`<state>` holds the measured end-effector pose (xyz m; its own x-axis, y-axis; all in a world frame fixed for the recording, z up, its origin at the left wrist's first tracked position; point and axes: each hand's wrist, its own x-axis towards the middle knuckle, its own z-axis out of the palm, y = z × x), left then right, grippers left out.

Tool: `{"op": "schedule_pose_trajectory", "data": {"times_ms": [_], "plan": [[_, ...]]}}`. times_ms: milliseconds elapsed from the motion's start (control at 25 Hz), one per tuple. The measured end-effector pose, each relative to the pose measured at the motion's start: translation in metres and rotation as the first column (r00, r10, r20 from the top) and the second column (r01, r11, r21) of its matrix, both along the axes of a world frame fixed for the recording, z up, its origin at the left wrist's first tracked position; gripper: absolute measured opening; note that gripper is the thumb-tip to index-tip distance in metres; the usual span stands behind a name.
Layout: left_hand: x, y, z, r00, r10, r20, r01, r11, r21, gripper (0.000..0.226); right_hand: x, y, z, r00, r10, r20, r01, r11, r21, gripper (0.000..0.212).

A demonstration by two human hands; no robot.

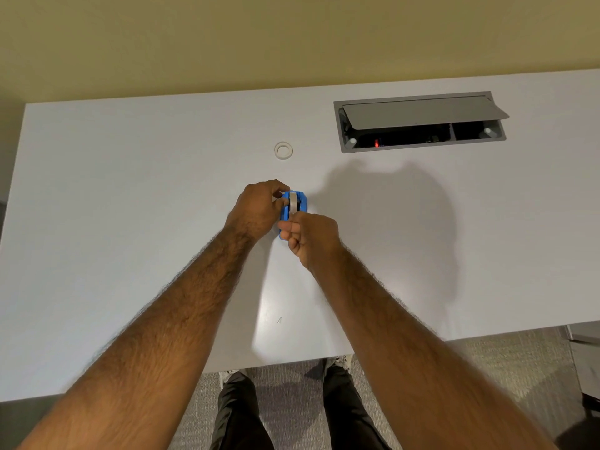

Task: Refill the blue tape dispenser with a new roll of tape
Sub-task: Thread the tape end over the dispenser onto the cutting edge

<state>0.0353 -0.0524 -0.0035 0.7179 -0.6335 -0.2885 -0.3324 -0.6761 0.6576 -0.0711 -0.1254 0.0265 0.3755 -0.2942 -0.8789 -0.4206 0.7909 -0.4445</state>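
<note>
While the left hand (256,209) grips the blue plastic tape dispenser (301,203) at frame centre, its white tape roll (293,203) already seated, the right hand (311,237) pinches what looks like the roll's loose end, leaving threading, I judge.

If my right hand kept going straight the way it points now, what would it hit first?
Most likely the blue tape dispenser, directly ahead of your right hand; your left hand grips it just beyond. Depth is unclear.
</note>
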Motion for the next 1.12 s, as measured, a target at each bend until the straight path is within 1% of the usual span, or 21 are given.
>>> {"op": "schedule_pose_trajectory", "data": {"times_ms": [40,120,200,440,560,680,760,960,1120], "plan": [[-0.001,0.0,0.002,1.0,0.012,-0.022,-0.012,1.0,-0.01,0.023,0.0,0.0,0.0,1.0,0.006,0.007,-0.006,1.0,-0.004,0.021],[-0.003,-0.002,0.005,0.997,0.034,-0.063,-0.036,0.999,-0.038,0.029,0.0,0.0,0.001,1.0,0.016,0.019,-0.015,1.0,-0.026,0.023],[-0.007,-0.004,0.008,0.998,0.029,-0.053,-0.031,0.999,-0.031,0.038,0.0,0.0,0.003,0.999,0.02,0.039,-0.017,0.998,-0.053,0.023],[-0.004,-0.013,0.01,0.993,0.099,-0.06,-0.099,0.995,-0.005,0.028,0.003,-0.001,0.007,0.996,0.078,0.049,-0.073,0.991,-0.11,0.031],[-0.004,-0.011,0.01,0.989,0.13,-0.072,-0.131,0.991,-0.01,0.025,0.004,-0.001,0.008,0.996,0.08,0.036,-0.075,0.991,-0.108,0.028],[-0.002,-0.012,0.011,0.979,0.163,-0.123,-0.164,0.986,0.0,0.026,0.003,0.002,0.009,1.0,0.01,0.025,-0.007,0.995,-0.095,0.02],[-0.002,-0.014,0.012,0.972,0.181,-0.152,-0.181,0.983,0.014,0.028,0.001,0.005,0.007,0.999,-0.03,0.033,0.032,0.996,-0.081,0.02],[0.0,-0.012,0.008,0.939,0.228,-0.257,-0.233,0.972,0.009,0.035,-0.01,0.012,0.001,1.0,-0.013,0.01,0.015,0.986,-0.165,0.027],[0.002,-0.013,0.005,0.926,0.249,-0.284,-0.253,0.967,0.024,0.034,-0.02,0.015,-0.002,0.999,0.027,0.023,-0.021,0.974,-0.228,0.026]]}}
